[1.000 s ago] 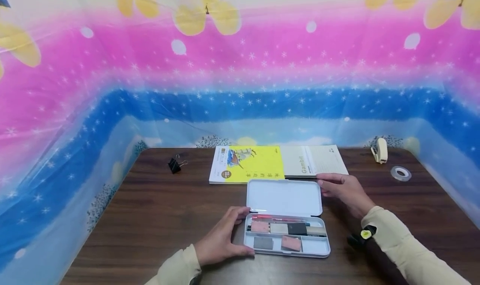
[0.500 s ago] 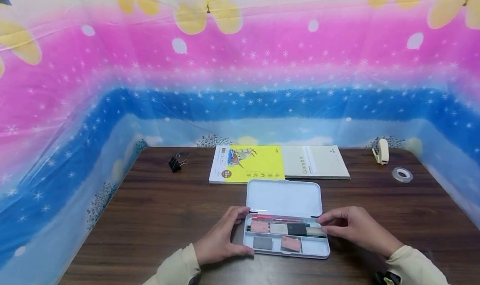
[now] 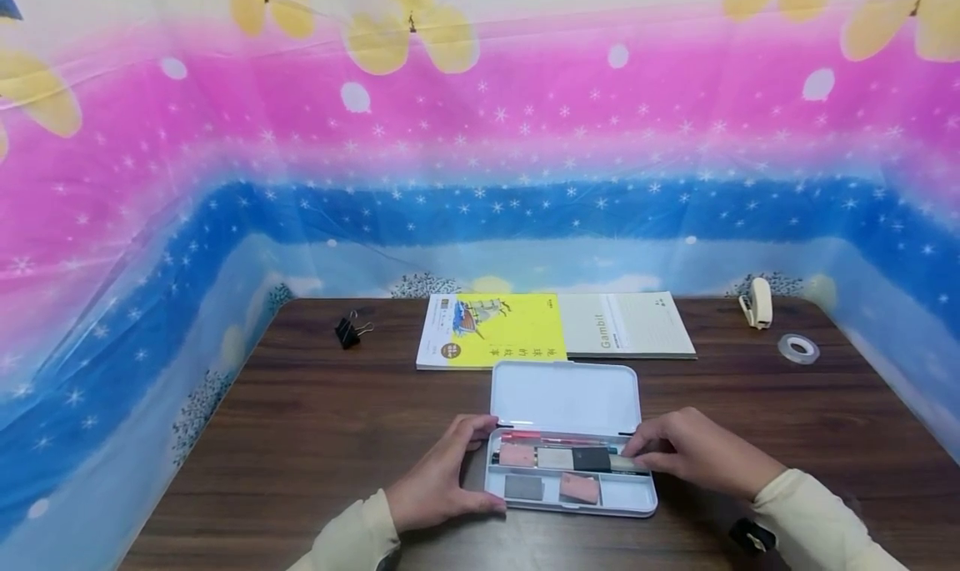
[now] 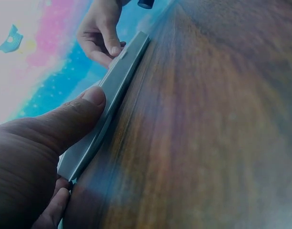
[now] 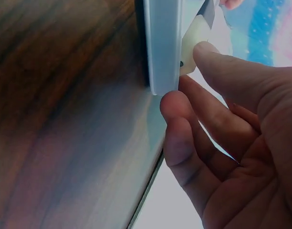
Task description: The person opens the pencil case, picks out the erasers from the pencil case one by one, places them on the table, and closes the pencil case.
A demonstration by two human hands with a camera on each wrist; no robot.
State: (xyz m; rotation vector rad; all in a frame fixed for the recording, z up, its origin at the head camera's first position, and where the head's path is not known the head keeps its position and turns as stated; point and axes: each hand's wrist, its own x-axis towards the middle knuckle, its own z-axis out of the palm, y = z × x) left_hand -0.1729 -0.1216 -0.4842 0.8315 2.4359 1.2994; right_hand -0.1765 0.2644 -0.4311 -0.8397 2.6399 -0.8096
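An open white pencil case (image 3: 564, 396) lies on the table, its lid tipped back. My left hand (image 3: 442, 479) grips its left end, thumb at the front edge and fingers near the hinge. At the right end, my right hand (image 3: 697, 454) pinches the cream end of an eraser (image 5: 196, 40) with a black sleeve (image 3: 591, 459). That eraser is in the upper compartment, beside a pale block (image 3: 555, 458) and a pink eraser (image 3: 517, 455). A red pen (image 3: 520, 437) lies behind them. A grey block (image 3: 523, 488) and another pink eraser (image 3: 580, 488) sit in the front compartments.
Behind the case lie a yellow book (image 3: 525, 325) and a pale notebook (image 3: 637, 325). A black binder clip (image 3: 347, 333) is at the back left. A cream stapler (image 3: 759, 304) and a tape roll (image 3: 798, 349) are at the back right. A patterned cloth (image 3: 480, 208) surrounds the table.
My right hand has come down from the lid's right edge to the case's right end, then inward onto the eraser. My left hand has stayed on the case.
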